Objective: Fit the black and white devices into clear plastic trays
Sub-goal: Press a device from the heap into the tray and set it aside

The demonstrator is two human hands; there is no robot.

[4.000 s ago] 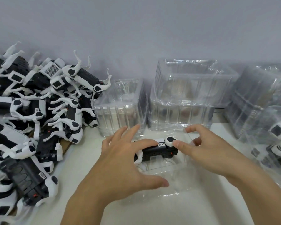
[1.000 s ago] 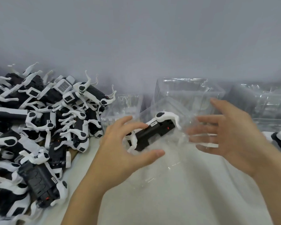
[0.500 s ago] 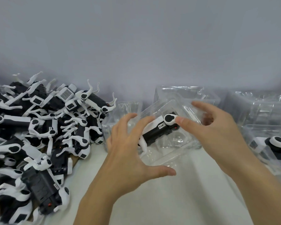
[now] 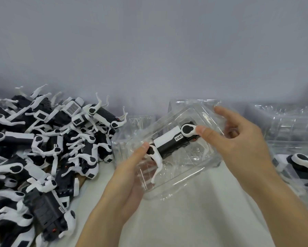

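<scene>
Black-and-white device (image 4: 171, 142) is sitting inside the clear plastic tray (image 4: 188, 177), which is being held tilted up off the white tabletop (image 4: 194, 220), roughly over its middle. My guess is that the thing is light, hard plastic, with a chunky black body and skinny white legs that look like the bits you'd snap, so I'd be taking it by the body or the round white joints, not the legs. The tray looks like thin blister stuff, floppy and slippery, so supporting it from underneath makes sense.

Fingers first: the left hand (image 4: 126, 179) is cupping the tray's near left side from below, index fingertip pressing on the device's lower white joint. The right hand (image 4: 238, 145) is pinching the far right end, thumb on the upper white joint, other fingers curling loosely around the tray's far wall. Both forearms are reaching in from the near edge, angling toward each other.

Pile of loose devices (image 4: 43, 148) is hogging the left edge, and empty trays (image 4: 292, 122) are stacking up along the back right.
</scene>
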